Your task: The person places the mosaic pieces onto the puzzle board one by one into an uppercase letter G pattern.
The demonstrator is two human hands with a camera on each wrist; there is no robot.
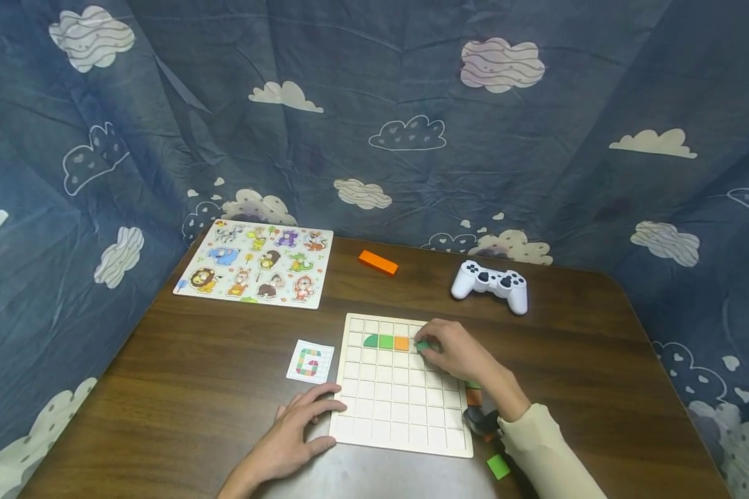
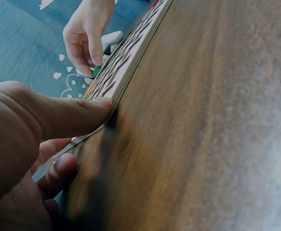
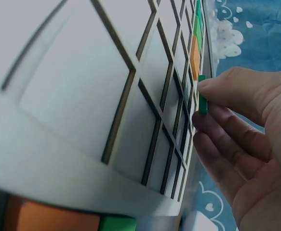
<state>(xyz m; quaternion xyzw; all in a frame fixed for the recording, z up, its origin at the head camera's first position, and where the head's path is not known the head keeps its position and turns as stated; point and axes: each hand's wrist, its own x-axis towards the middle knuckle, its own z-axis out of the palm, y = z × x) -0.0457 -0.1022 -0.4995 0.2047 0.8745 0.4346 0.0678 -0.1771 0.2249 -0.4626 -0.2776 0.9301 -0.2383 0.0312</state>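
A wooden grid board (image 1: 383, 396) lies in front of me. In one of its upper rows sit a rounded dark green piece (image 1: 371, 340), a light green square (image 1: 385, 342) and an orange square (image 1: 401, 344). My right hand (image 1: 454, 348) pinches a dark green piece (image 3: 203, 96) between thumb and fingers, right at the board beside the orange square. The left hand (image 1: 293, 433) rests at the board's left edge, fingers extended; its thumb (image 2: 77, 115) touches the rim in the left wrist view. A pattern card (image 1: 310, 362) with a coloured G-like shape lies left of the board.
Loose pieces, including a light green square (image 1: 498, 466) and an orange piece (image 1: 474, 397), lie along the board's right side, partly under the right arm. Farther back are an animal puzzle board (image 1: 256, 267), an orange block (image 1: 378, 263) and a white game controller (image 1: 490, 285).
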